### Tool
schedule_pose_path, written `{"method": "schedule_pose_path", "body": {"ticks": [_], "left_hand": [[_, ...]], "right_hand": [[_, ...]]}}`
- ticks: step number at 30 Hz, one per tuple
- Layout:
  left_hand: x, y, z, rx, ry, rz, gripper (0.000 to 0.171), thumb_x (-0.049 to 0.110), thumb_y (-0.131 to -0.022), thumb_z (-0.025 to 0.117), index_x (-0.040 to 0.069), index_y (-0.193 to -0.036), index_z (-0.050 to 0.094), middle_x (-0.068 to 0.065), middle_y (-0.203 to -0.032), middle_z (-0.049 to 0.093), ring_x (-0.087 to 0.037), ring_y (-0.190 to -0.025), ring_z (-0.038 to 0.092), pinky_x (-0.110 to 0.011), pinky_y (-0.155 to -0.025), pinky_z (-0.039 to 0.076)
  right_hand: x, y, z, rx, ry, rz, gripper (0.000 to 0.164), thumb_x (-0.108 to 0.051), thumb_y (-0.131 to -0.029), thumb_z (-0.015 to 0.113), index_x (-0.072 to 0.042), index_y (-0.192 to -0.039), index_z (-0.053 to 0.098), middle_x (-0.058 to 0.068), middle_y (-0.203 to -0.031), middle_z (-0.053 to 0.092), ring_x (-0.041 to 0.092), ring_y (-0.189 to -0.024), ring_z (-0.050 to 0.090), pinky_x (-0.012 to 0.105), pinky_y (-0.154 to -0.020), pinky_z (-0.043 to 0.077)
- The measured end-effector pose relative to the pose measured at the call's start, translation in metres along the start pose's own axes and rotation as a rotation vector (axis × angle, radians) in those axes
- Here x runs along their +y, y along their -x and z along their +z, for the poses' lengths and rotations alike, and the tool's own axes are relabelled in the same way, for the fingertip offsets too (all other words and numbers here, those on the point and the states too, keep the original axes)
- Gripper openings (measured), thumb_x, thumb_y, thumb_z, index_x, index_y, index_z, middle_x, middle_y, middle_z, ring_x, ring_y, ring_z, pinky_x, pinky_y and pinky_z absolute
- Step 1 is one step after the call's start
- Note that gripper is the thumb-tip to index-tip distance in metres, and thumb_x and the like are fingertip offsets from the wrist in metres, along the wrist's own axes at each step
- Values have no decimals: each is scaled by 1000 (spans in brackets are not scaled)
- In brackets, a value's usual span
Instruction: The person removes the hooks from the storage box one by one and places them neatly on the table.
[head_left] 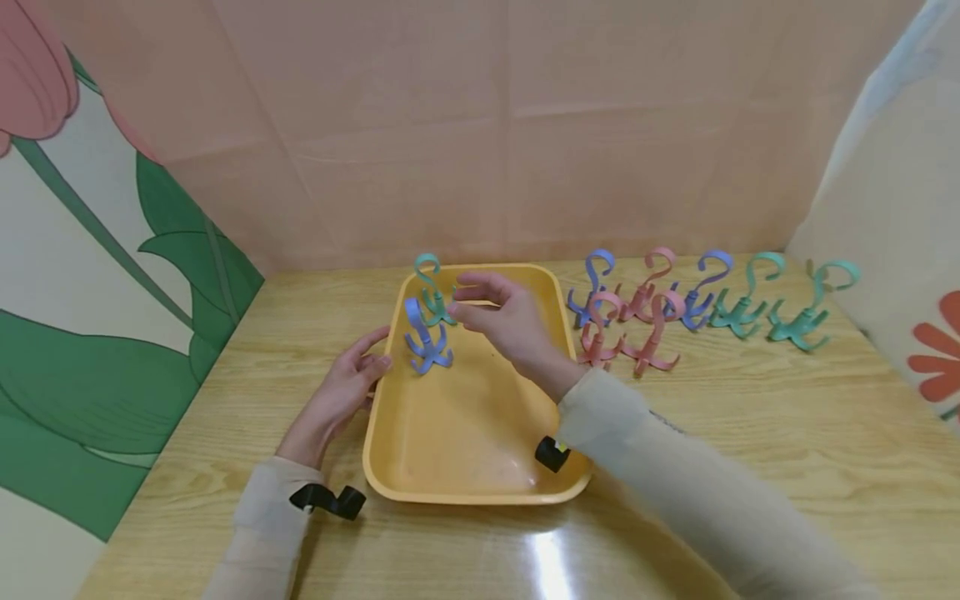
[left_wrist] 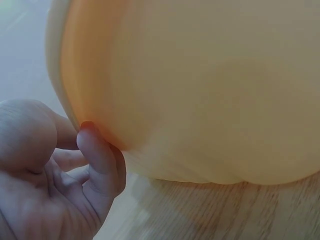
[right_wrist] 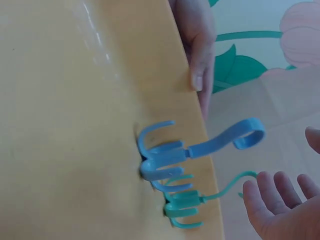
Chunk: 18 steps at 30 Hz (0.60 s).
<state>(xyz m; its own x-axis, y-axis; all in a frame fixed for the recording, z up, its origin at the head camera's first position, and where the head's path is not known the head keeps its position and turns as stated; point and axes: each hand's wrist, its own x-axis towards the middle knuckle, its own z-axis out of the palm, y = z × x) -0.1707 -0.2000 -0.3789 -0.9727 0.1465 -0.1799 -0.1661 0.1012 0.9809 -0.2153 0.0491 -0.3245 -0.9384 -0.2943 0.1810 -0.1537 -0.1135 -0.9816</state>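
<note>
A yellow plastic tray (head_left: 480, 450) lies on the table. Along its left side my left hand (head_left: 351, 390) grips the wall, and the left wrist view shows the fingers (left_wrist: 100, 155) bent at the edge. Inside, near the left wall, stand a blue multi-prong hook hanger (head_left: 430, 346) and, behind it, a green one (head_left: 437, 304), both with their curved hooks up. Above the tray my right hand (head_left: 510, 321) is held with loose fingers and nothing in them. Its fingertips are close to the green hanger; in the right wrist view that hand (right_wrist: 285, 205) appears apart from the prongs.
Right of the tray stand several more hangers: blue (head_left: 693, 304), pink (head_left: 651, 346) and green (head_left: 806, 321). The wooden table (head_left: 787, 467) meets a pink backdrop (head_left: 510, 167) behind, with flower-patterned panels at left (head_left: 82, 375) and right.
</note>
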Motion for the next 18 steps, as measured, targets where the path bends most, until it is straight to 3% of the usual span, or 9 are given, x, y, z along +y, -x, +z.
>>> {"method": "schedule_pose_path", "body": {"ticks": [8, 18], "left_hand": [[0, -1, 0, -1, 9, -9, 55, 11, -108, 44, 17, -160, 28, -31, -122, 58, -25, -81, 69, -37, -61, 60], [1, -1, -3, -18, -4, -9, 55, 12, -108, 44, 17, -160, 26, -30, -123, 58, -27, -86, 70, -37, -62, 61]], "right_hand": [[16, -6, 14, -14, 90, 17, 47, -7, -89, 77, -1, -132, 61, 16, -121, 64, 33, -110, 66, 40, -94, 55], [26, -15, 28, -28, 201, 47, 49, -19, -88, 81, -8, -132, 62, 9, -124, 63, 27, -112, 64, 37, -94, 54]]}}
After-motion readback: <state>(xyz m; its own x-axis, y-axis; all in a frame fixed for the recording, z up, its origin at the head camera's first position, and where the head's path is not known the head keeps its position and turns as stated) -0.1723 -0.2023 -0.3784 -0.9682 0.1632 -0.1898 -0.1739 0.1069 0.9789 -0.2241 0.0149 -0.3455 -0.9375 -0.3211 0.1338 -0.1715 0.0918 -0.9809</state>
